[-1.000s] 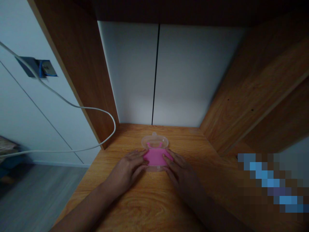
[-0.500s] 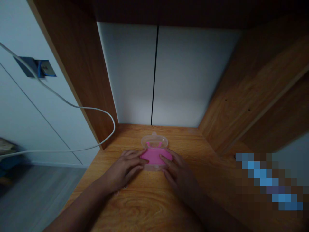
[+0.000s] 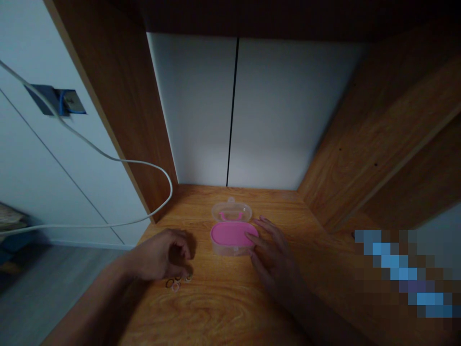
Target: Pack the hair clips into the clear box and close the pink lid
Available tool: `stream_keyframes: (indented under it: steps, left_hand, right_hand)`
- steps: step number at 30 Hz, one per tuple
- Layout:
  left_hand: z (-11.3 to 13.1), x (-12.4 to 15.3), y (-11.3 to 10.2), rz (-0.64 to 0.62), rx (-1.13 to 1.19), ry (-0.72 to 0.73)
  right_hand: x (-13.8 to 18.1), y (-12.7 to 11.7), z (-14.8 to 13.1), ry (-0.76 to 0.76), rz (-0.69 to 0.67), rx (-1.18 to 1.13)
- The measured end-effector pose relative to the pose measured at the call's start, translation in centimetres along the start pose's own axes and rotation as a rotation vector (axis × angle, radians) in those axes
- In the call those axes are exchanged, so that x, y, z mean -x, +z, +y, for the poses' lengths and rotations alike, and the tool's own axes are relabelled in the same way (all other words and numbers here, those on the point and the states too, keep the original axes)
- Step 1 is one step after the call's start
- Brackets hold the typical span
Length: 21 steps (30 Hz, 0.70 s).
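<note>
A clear plastic box [image 3: 230,250] with a pink inner tray [image 3: 230,234] stands on the wooden surface. Its clear lid [image 3: 232,211], with a pink handle, is folded back behind it. My right hand [image 3: 273,257] rests at the box's right end, fingers apart, one fingertip on the pink tray. To the left, my left hand [image 3: 167,254] hovers with fingers curved and a gap between thumb and fingers, nothing visible in it. Several small rings, like hair ties [image 3: 175,286], lie under and just in front of its thumb, some dark and some pale.
Wooden side panels [image 3: 118,110] and a white back panel [image 3: 266,115] enclose the wooden surface [image 3: 216,307]. A white cable [image 3: 144,162] loops in from the left past the panel edge. A wall socket opening [image 3: 70,102] shows at left. A blurred-out patch [image 3: 399,271] covers part of the right side.
My left hand has let go of the box's left end and moved left, above the small rings. More rings are visible. My right hand stays at the box.
</note>
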<state>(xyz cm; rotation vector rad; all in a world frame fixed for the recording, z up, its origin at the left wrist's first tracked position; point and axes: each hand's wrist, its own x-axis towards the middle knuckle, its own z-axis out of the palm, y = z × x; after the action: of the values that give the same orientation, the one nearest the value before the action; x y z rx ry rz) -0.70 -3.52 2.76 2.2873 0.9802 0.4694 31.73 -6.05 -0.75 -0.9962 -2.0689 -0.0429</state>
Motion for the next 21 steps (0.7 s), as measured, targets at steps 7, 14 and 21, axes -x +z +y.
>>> stream_keyframes:
  steps: [7,14,21]
  left_hand:
    - [-0.1,-0.4,0.9,-0.074,0.095,-0.036]
    - [0.9,-0.7,1.3,-0.064,0.052,0.042]
    - [0.8,-0.7,1.0,-0.070,0.128,0.021]
  right_hand:
    - [0.0,0.1,-0.1,-0.014,0.025,-0.025]
    - [0.1,0.3,0.0,-0.010,0.016,-0.044]
    - [0.0,0.1,-0.2,-0.013,0.019,-0.070]
